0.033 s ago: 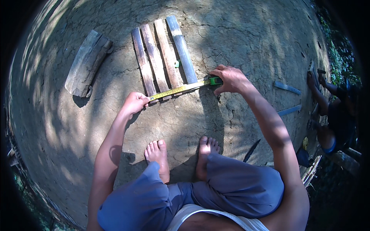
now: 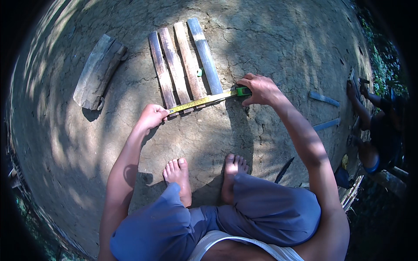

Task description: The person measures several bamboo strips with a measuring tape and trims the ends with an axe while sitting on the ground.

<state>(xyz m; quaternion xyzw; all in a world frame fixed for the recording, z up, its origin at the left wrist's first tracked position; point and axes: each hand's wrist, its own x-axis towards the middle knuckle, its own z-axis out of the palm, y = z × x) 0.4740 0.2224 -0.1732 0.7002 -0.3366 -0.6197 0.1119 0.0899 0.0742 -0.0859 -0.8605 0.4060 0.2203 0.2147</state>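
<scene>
Several flat wooden slats lie roughly side by side on the bare ground, among them a pale brown slat (image 2: 188, 61) and a grey slat (image 2: 205, 56) at the right. Across their near ends runs the yellow blade of a tape measure (image 2: 200, 102). My left hand (image 2: 153, 116) pinches the blade's free end beside the leftmost slat. At the other end my right hand (image 2: 260, 90) is closed around the green and black case, just right of the grey slat. A small green object (image 2: 200, 72) lies between the two right-hand slats.
A thick split log (image 2: 99, 71) lies to the left. Off to the right are two grey strips (image 2: 325, 99) and a dark blade-like object (image 2: 284, 170). Another person (image 2: 379, 126) sits at the far right, a tool in hand. My bare feet (image 2: 178, 178) stand close in front.
</scene>
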